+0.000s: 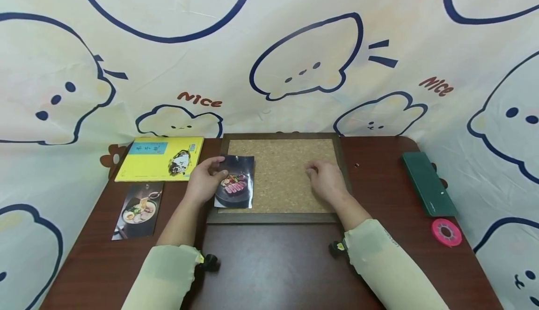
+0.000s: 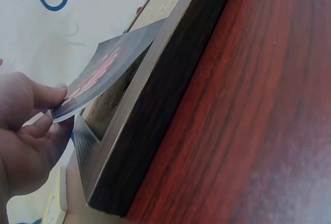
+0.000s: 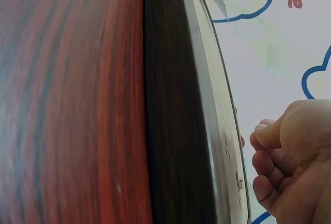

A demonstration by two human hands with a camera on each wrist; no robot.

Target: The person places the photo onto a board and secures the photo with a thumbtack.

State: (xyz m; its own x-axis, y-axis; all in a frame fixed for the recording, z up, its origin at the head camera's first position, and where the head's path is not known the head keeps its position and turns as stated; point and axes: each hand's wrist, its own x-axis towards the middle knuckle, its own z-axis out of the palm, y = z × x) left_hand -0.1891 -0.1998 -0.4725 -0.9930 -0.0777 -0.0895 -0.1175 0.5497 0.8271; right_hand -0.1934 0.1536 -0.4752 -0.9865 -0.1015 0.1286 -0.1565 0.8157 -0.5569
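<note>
A photo [image 1: 234, 183] of sliced meat on a dark plate hangs from my left hand [image 1: 205, 179], pinched between thumb and fingers at its left edge. In the left wrist view the photo [image 2: 106, 66] bends upward, tilted over the left side of the frame of a cork board [image 1: 290, 179]. My right hand [image 1: 327, 180] hovers over the right part of the cork. Its fingers are curled, the thumb against the index finger; no object shows between them in the right wrist view, where the hand [image 3: 292, 162] is above the board's edge.
A yellow book [image 1: 143, 167] lies left of the board, and a second photo, of a noodle bowl [image 1: 139, 211], below it. At the right are a dark green box [image 1: 428, 183] and a pink ring-shaped item [image 1: 446, 232]. A tiny metallic piece [image 1: 357, 165] lies beside the board.
</note>
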